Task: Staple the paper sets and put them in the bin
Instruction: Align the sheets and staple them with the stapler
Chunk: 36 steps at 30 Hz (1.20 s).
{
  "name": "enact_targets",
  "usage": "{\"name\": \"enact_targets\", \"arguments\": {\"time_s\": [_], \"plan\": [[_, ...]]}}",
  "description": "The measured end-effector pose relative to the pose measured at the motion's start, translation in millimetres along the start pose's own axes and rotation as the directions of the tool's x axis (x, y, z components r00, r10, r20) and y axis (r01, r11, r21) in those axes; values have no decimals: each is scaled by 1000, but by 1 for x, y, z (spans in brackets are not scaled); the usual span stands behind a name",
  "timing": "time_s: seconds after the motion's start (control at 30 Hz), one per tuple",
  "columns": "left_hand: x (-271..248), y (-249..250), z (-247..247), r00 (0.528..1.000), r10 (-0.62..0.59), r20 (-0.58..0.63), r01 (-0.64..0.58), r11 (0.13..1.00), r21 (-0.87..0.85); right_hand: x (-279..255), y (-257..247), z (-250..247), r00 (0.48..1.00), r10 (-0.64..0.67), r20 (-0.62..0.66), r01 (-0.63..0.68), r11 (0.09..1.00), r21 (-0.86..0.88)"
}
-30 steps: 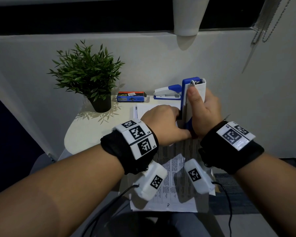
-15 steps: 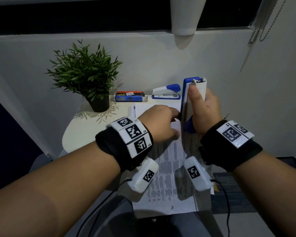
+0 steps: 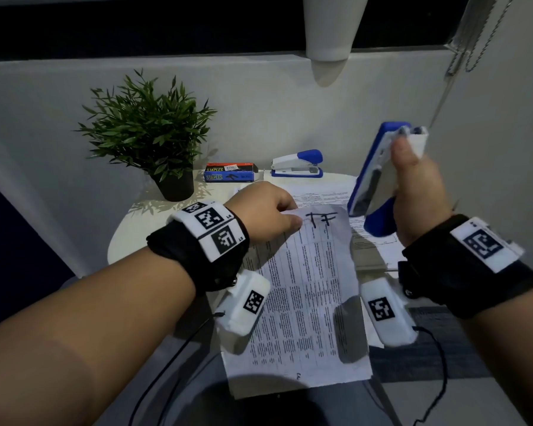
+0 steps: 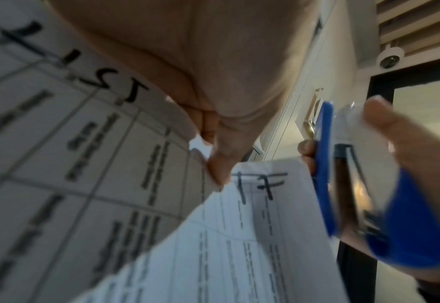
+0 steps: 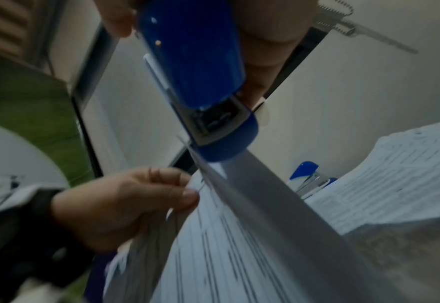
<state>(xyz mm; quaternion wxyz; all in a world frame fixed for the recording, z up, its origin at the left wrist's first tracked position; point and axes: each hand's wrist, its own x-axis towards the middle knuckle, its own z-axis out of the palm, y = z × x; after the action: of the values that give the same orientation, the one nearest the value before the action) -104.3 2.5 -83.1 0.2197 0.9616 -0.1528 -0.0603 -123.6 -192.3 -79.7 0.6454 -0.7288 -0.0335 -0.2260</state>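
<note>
Head view: left hand [image 3: 263,215] fingers pinch the printed white paper set [image 3: 305,290] at its far corner; right hand [image 3: 419,198] fingers grip the blue-and-white stapler [image 3: 373,176] upright.

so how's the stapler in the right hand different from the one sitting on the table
The blue and white stapler in the right hand is held up off the table, standing steeply on end, gripped by the right hand. The blue and white stapler on the round white table lies flat near the wall, untouched, beside the staples box. The held one looks larger, though it is nearer the camera. Both share the blue and white colouring.
</note>
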Motion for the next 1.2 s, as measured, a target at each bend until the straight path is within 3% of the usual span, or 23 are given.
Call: {"name": "enact_targets", "arguments": {"time_s": [0.1,0.17,0.23,0.3,0.37,0.5,0.7,0.8,1.1,1.2], "plan": [[8,-3,-5,999,1,-50,3,996,84,-13,10,5,964,-8,267,26,997,-66],[14,-7,-7,995,-16,-95,27,993,111,-23,16,7,871,-32,490,172,955,-243],[21,-11,-9,994,-34,-108,48,991,124,-33,22,9,733,41,679,351,832,-430],[27,-14,-10,995,-54,-82,66,987,145,-43,27,13,616,144,774,517,668,-536],[31,-15,-8,997,-52,-56,61,983,172,-48,36,17,566,213,796,620,526,-582],[25,-12,2,997,61,-45,-50,975,215,-46,41,18,584,349,733,643,353,-680],[-6,-19,20,963,190,191,-242,922,303,-51,42,18,569,363,738,693,272,-668],[-18,-28,32,936,257,239,-330,875,354,-54,44,18,562,349,750,706,271,-655],[-27,-46,49,937,258,235,-321,901,292,-60,53,9,508,336,794,735,312,-602],[-26,-47,49,939,260,226,-321,899,298,-59,50,5,488,387,782,720,328,-611]]}}
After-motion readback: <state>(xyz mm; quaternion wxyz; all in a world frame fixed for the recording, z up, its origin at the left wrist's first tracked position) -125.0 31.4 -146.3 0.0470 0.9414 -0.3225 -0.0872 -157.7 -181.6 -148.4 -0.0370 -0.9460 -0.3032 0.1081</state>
